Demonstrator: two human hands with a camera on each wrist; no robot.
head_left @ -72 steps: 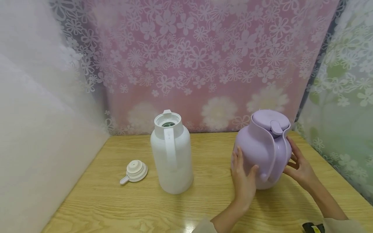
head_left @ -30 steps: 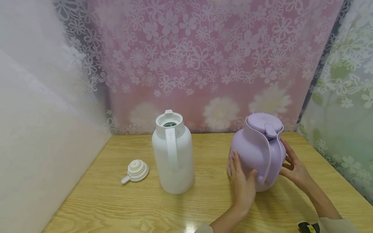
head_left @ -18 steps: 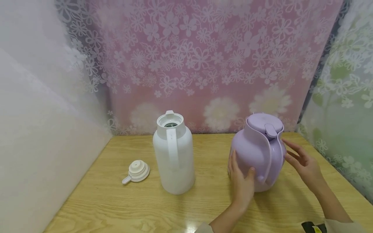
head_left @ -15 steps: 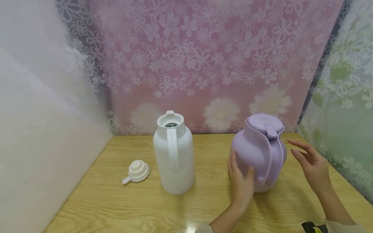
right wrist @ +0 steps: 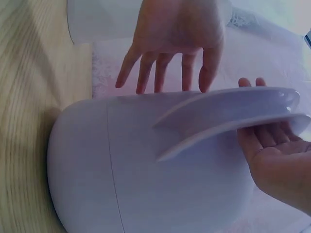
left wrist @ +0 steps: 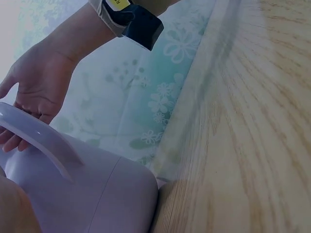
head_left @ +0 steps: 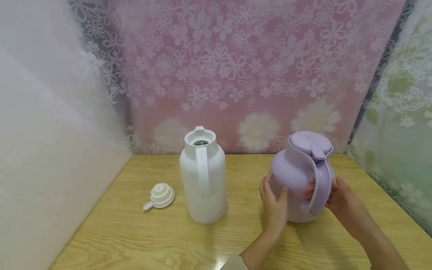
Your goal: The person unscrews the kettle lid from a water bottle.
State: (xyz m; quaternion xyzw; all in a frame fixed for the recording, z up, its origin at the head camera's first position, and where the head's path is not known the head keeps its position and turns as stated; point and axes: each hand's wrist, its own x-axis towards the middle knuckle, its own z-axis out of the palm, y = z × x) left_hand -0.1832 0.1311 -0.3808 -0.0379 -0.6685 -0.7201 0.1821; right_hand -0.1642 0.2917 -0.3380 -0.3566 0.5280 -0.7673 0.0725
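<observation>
A lilac thermos jug [head_left: 291, 170] stands on the right of the table, its lid [head_left: 310, 140] on and its handle [head_left: 322, 187] facing me. My left hand [head_left: 275, 208] rests against the jug's left side. In the right wrist view those left fingers [right wrist: 146, 73] look straight and spread. My right hand [head_left: 347, 208] has its fingers through the loop of the handle. Fingertips [left wrist: 12, 141] show past the handle in the left wrist view, where the palm is visible and the thumb stands away from the handle.
A white thermos jug [head_left: 204, 180] without its stopper stands left of the lilac one. The pale stopper [head_left: 161, 195] lies farther left on the wooden table [head_left: 135, 240]. Patterned sheets [head_left: 253, 75] enclose the back and sides.
My right hand came off the lilac jug's right side, drew back, then moved in with its fingers through the handle. My left hand stayed on the jug's side, shifting slightly.
</observation>
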